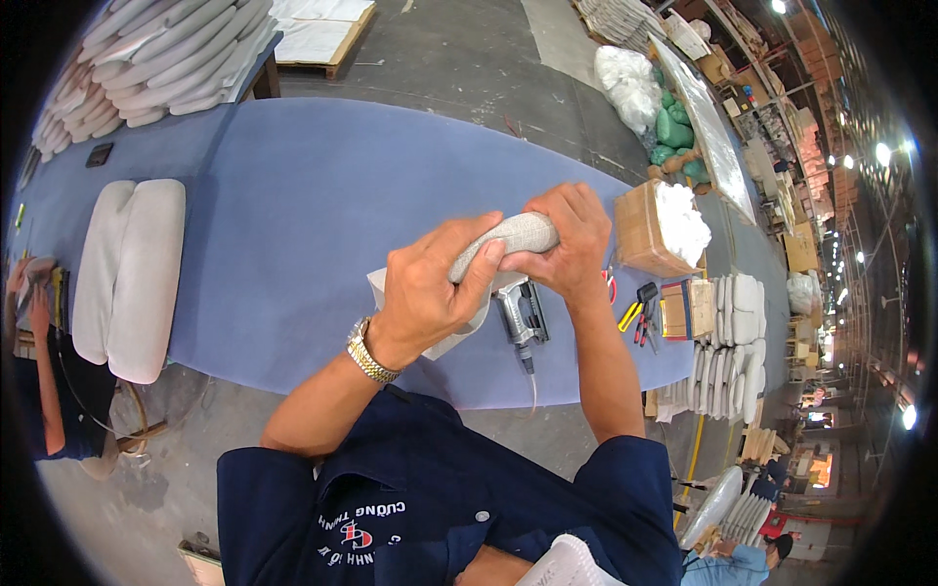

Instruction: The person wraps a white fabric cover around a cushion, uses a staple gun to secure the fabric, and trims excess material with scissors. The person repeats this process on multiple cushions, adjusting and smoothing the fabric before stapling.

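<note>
A curved, grey fabric-covered pad [518, 232] is held above a blue-covered table [293, 195], near the table's right-hand part. Its left end is gripped by the left hand [425, 273], with the thumb pressed along the near side; a gold-and-silver watch [366, 354] is worn on that wrist. The right end is gripped by the right hand [576, 239], its fingers curled over and its thumb tucked below. Pale material [445, 346] is seen beneath the left hand; whether it is joined to the pad cannot be told. Just below the hands, a metal staple gun [516, 311] is laid on the table, attached to a thin hose [534, 391]. To the right, yellow-handled pliers [630, 314] and a cardboard box [645, 234] filled with white stuffing [681, 223] are seen. At the left, two long grey cushions [127, 278] are placed side by side.
</note>
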`<state>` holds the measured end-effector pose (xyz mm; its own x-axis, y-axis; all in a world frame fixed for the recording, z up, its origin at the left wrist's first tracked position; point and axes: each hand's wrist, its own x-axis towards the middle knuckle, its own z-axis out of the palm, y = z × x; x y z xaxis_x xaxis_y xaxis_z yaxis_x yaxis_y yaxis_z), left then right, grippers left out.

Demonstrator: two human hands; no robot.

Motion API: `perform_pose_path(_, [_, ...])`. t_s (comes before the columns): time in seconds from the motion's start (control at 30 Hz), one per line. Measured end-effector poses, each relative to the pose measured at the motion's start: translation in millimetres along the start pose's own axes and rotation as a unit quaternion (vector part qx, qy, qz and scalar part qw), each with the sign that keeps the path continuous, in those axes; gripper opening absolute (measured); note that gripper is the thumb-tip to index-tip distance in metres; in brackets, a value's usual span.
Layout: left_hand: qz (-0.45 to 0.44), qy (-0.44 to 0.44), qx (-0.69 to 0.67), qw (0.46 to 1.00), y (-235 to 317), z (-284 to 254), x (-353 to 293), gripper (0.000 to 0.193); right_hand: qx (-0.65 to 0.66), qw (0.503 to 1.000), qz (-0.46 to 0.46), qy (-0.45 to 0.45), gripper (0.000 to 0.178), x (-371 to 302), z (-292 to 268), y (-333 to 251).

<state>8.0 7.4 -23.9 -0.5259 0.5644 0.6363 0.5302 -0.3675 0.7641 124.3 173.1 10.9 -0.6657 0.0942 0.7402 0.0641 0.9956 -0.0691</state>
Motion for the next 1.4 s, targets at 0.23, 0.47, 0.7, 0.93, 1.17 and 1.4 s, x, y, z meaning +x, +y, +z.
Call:
perform_pose_path(0.23, [-0.020, 0.012, 0.051, 0.998, 11, 6, -4, 0.020, -0.011, 0.998, 0.064, -0.011, 0.058, -3, -7, -9])
perform_pose_path(0.47, [0.013, -0.021, 0.086, 0.996, 12, 1, -4, 0.025, -0.028, 0.974, 0.211, -0.079, 0.047, 20, -11, -29])
perform_pose_path(0.7, [0.016, -0.035, 0.071, 0.997, 21, -21, -4, 0.034, 0.002, 0.924, 0.322, -0.206, 0.054, 57, -15, -35])
perform_pose_path(0.93, [0.029, -0.095, 0.116, 0.988, 13, -23, 5, 0.046, 0.164, 0.967, 0.087, -0.175, 0.037, 33, -26, -10])
perform_pose_path(1.17, [0.015, -0.113, 0.161, 0.980, 27, 1, 6, 0.033, 0.111, 0.986, 0.073, -0.099, 0.026, 2, -26, 4])
perform_pose_path(1.4, [0.012, -0.135, 0.209, 0.968, 38, 23, 6, 0.022, 0.028, 0.958, 0.252, -0.137, 0.044, 4, -35, -7])
